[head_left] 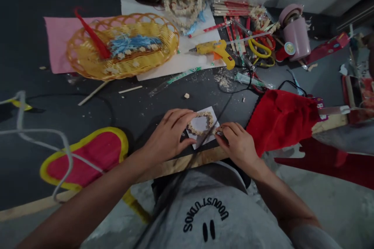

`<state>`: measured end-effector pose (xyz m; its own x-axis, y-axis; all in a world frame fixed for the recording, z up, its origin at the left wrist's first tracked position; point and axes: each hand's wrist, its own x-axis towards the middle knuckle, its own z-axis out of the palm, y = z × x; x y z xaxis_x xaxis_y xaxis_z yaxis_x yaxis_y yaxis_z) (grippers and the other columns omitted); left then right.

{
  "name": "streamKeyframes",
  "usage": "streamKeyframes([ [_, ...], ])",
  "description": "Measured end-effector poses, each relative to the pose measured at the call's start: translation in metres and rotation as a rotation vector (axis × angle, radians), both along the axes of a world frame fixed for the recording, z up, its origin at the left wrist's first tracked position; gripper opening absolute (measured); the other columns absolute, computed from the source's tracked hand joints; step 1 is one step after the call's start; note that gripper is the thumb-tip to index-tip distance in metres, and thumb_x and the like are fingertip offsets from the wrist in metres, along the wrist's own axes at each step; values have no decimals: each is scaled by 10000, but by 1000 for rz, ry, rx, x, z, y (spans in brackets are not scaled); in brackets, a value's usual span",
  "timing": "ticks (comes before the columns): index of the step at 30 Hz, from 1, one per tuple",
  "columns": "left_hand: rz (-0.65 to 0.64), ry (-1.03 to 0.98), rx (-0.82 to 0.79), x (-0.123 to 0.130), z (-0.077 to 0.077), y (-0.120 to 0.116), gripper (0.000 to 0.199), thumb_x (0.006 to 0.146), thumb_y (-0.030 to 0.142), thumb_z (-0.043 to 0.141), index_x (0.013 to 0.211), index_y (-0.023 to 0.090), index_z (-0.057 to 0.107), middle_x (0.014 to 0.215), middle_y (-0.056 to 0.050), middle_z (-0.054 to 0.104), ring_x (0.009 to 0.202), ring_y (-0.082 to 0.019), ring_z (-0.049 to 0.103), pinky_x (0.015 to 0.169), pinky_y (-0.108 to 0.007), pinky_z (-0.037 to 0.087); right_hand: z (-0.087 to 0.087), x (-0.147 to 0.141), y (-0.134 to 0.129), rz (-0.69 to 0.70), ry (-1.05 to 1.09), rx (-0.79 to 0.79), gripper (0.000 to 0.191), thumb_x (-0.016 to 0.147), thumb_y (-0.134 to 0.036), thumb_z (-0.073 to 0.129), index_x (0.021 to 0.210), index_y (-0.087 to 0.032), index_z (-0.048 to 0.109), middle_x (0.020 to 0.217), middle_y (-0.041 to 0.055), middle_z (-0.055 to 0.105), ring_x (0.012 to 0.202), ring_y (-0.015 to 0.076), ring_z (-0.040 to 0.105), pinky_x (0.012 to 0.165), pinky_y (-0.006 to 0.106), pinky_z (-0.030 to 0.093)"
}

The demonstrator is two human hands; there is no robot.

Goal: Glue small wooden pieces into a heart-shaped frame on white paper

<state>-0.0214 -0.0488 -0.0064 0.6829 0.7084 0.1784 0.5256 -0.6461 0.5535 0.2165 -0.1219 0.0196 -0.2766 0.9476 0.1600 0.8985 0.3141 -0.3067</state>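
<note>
A ring of small beige pieces (210, 116) lies on a white paper square (214, 113) near the table's front edge. My left hand (172, 134) rests at the left side of the square, its fingers apart, with fingertips at the ring's left edge. At the ring's right side, my right hand (238, 142) has its fingers pinched together by a small beige piece (218, 130). What lies between those fingertips is mostly hidden.
Behind my hands are a yellow basket (137, 68) with blue tassels, a yellow glue gun (214, 48) and yellow-handled scissors (260, 48). Red cloth (280, 118) lies right; a pink-and-yellow shape (87, 159) and white cord (68, 151) lie left.
</note>
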Motion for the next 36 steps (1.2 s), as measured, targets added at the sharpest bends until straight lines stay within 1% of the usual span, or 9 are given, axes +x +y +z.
streamKeyframes([
  [2, 4, -23, 5, -1, -3, 0, 647, 842, 320, 717, 1401, 162, 433, 1317, -151, 567, 1214, -307, 508, 1061, -472, 442, 0, -2, 2, 3, -33, -14, 53, 928, -202, 609, 933, -177, 655, 941, 82, 713, 876, 214, 661, 785, 337, 556],
  [6, -9, -69, 3, -2, -6, 1, 612, 866, 356, 684, 1396, 168, 443, 1293, -144, 584, 1195, -302, 522, 1044, -477, 453, 0, -4, 4, -15, -57, -74, 66, 939, -222, 603, 922, -188, 656, 944, 74, 717, 886, 213, 649, 805, 348, 534],
  [11, -20, -83, 33, -2, -6, 1, 576, 886, 359, 660, 1382, 153, 450, 1256, -148, 598, 1161, -292, 532, 1015, -462, 476, -4, -7, 4, -26, -60, -111, 90, 950, -235, 587, 916, -196, 661, 935, 80, 717, 896, 223, 645, 823, 378, 519],
  [18, -25, -35, -23, -2, -4, 0, 574, 864, 311, 686, 1375, 173, 465, 1260, -129, 593, 1157, -294, 530, 1022, -463, 472, -4, -8, 5, -44, -38, -91, 101, 948, -269, 606, 916, -196, 668, 918, 75, 717, 867, 218, 644, 794, 369, 512],
  [22, -19, -56, -18, -1, -5, 0, 560, 858, 295, 695, 1358, 150, 488, 1254, -145, 598, 1167, -301, 526, 1029, -468, 469, -6, -8, 4, -40, -25, -72, 131, 958, -282, 599, 884, -195, 664, 896, 67, 719, 850, 205, 648, 786, 353, 508],
  [28, -12, -51, -26, -1, -4, 0, 553, 857, 262, 700, 1358, 186, 480, 1260, -129, 600, 1177, -295, 532, 1040, -465, 463, -6, -9, 4, -49, -35, -77, 156, 963, -304, 598, 878, -197, 674, 904, 62, 733, 862, 198, 650, 788, 348, 500],
  [36, -16, -36, -25, 0, -2, 0, 545, 846, 248, 708, 1339, 164, 492, 1253, -147, 609, 1174, -305, 539, 1030, -477, 470, -7, -9, 4, -47, -16, -71, 155, 961, -303, 602, 875, -201, 680, 891, 66, 732, 859, 203, 656, 779, 356, 506],
])
